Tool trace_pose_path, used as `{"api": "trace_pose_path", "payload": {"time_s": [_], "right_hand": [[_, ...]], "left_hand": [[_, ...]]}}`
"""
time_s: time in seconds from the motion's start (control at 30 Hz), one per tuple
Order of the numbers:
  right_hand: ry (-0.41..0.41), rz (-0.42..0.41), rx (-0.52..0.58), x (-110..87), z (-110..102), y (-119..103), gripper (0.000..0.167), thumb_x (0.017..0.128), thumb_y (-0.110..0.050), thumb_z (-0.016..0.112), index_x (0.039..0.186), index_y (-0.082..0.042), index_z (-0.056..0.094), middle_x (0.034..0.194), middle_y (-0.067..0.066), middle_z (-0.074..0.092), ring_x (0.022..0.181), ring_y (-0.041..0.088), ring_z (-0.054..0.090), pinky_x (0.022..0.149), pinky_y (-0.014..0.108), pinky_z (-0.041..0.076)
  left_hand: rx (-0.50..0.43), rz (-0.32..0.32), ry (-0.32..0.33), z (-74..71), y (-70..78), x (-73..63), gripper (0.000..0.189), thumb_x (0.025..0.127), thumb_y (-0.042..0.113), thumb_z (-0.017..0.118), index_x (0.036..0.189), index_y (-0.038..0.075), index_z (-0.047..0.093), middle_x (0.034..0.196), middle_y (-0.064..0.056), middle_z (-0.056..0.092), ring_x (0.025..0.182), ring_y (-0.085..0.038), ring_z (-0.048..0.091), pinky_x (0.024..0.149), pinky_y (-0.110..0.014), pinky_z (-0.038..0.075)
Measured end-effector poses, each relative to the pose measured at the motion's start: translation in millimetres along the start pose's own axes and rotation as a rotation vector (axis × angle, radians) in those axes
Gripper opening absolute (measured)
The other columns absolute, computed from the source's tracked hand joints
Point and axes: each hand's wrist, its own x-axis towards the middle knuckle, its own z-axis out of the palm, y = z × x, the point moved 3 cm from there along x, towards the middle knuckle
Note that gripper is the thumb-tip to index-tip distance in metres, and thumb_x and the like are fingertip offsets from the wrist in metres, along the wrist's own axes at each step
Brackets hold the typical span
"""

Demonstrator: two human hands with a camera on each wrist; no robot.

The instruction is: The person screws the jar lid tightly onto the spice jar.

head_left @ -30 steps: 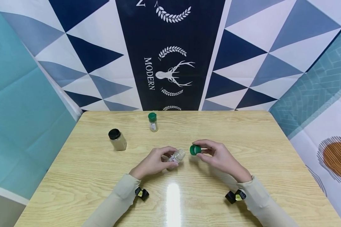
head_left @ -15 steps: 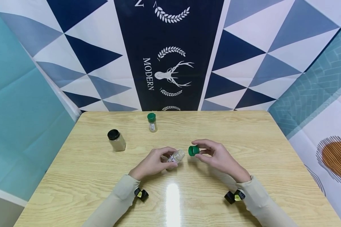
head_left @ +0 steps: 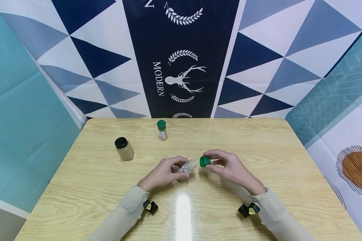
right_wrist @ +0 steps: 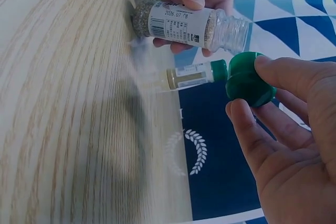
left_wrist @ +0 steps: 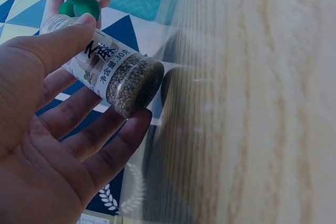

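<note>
My left hand [head_left: 164, 172] grips a small clear spice jar [left_wrist: 126, 74] with a white label and small seeds inside. The jar leans to the right, its uncapped neck [right_wrist: 231, 32] facing my right hand. Between thumb and fingers, my right hand [head_left: 229, 165] pinches a green cap [right_wrist: 249, 80], its hollow side turned toward the jar. A small gap separates cap and neck in the head view. Both hands are low over the wooden table.
A second spice jar [head_left: 162, 130] with a green cap stands near the table's back edge. Left of it is a squarish jar [head_left: 126, 151] with a black lid. The wooden table [head_left: 244, 134] ends at a patterned cloth [head_left: 181, 67].
My right hand has brought the green cap slightly left and down, closer to the jar's neck. The left hand with the spice jar has stayed nearly still.
</note>
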Motion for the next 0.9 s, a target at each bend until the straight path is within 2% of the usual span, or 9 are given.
{"api": "trace_pose_path", "payload": {"time_s": [0.2,0.43,0.9], "right_hand": [[0.002,-0.016,-0.011,-0.2,2.5,-0.5,0.037,0.092,-0.009,0.078,0.128,-0.005,0.069,0.125,0.013,0.071,0.102,0.016,0.072,0.086,0.027,0.062],[-0.022,-0.024,0.005,-0.1,6.5,-1.5,0.038,0.092,-0.009,0.078,0.128,-0.004,0.068,0.125,0.016,0.071,0.102,0.022,0.073,0.087,0.028,0.062],[-0.023,-0.015,0.013,0.3,10.4,0.6,0.037,0.093,-0.01,0.078,0.128,-0.004,0.069,0.126,0.013,0.071,0.103,0.027,0.073,0.088,0.029,0.062]], "left_hand": [[0.0,0.005,-0.004,0.8,0.1,0.2,0.043,0.093,0.03,0.079,0.132,0.018,0.067,0.116,0.002,0.073,0.106,-0.011,0.067,0.087,-0.025,0.059],[0.018,0.008,-0.01,1.4,0.2,-0.3,0.045,0.095,0.03,0.076,0.137,0.016,0.066,0.118,0.001,0.073,0.107,-0.011,0.067,0.088,-0.025,0.059],[0.066,0.025,-0.021,1.9,0.0,0.0,0.046,0.098,0.026,0.074,0.141,0.014,0.063,0.12,-0.002,0.073,0.104,-0.011,0.067,0.085,-0.023,0.058]]}}
